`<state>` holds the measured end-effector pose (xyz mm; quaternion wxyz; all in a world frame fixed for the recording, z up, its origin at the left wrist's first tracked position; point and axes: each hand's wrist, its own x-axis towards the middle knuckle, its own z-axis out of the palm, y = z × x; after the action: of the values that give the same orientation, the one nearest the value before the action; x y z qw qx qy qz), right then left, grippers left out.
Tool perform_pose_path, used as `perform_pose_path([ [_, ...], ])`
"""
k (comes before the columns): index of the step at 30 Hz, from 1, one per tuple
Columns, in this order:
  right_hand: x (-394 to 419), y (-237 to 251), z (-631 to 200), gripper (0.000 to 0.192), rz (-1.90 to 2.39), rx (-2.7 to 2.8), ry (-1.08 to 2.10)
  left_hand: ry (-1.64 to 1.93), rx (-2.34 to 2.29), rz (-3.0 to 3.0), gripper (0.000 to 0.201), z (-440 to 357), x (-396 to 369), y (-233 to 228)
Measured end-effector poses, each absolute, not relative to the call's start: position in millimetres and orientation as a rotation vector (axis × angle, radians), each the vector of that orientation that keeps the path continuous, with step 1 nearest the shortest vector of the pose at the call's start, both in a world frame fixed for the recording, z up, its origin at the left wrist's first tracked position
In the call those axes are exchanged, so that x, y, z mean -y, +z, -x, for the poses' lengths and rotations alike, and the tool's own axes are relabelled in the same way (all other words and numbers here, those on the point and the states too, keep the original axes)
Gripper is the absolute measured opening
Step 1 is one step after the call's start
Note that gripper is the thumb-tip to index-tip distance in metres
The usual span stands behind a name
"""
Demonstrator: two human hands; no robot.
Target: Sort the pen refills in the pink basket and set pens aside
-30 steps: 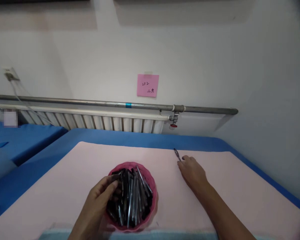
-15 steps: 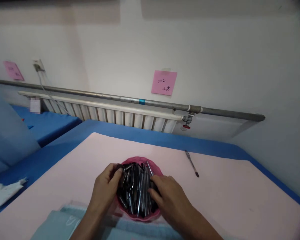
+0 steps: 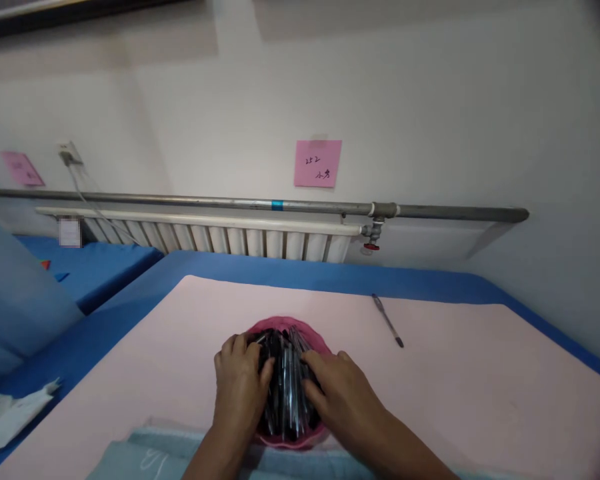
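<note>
A round pink basket [image 3: 313,333] stands on the pink mat, filled with several dark and clear pens [image 3: 289,393], most of them lying lengthwise. My left hand [image 3: 241,380] reaches over the basket's left side, its fingers curled down around pens there; the fingertips are partly hidden. On the right side my right hand [image 3: 341,387] has thumb and fingers closed against pens at the edge of the bundle. Apart from the basket, a single pen [image 3: 389,323] with a dark tip lies on the mat to the right.
The pink mat [image 3: 460,373] covers a blue table [image 3: 330,270]. Light blue cloth [image 3: 145,453] lies along the near edge, with white crumpled material [image 3: 15,420] at far left. Behind the table are a radiator [image 3: 255,241], a pipe with a valve [image 3: 373,245] and a wall.
My left hand has moved from the basket's left rim rightward over the pens, its fingers now further in. My right hand stays at the right side. The view has tilted slightly.
</note>
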<state>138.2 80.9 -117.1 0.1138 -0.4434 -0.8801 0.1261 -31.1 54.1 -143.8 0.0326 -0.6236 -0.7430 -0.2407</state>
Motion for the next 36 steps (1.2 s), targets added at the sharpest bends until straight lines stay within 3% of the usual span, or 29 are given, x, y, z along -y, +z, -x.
perform_pose_path([
  [17, -82.6, -120.4, -138.7, 0.017, 1.285, 2.558, 0.366, -0.560, 2.426, 1.939, 0.024, 25.0, -53.4, -139.9],
  [24, -82.2, -122.0, -139.3, 0.016, 1.256, 2.543, 0.386, -0.643, 2.504, 1.911, 0.025, 29.1, -56.3, -143.6],
  [30, -83.9, -121.0, -141.1, 0.019, 1.275, 2.470, 0.467, -1.182, 2.497, 1.881, 0.021, 37.1, -56.7, -143.7],
  [36, -86.7, -118.4, -142.6, 0.022, 1.248, 2.185, 0.813, -2.328, 2.499, 1.601, 0.022, 45.6, -51.4, -127.0],
])
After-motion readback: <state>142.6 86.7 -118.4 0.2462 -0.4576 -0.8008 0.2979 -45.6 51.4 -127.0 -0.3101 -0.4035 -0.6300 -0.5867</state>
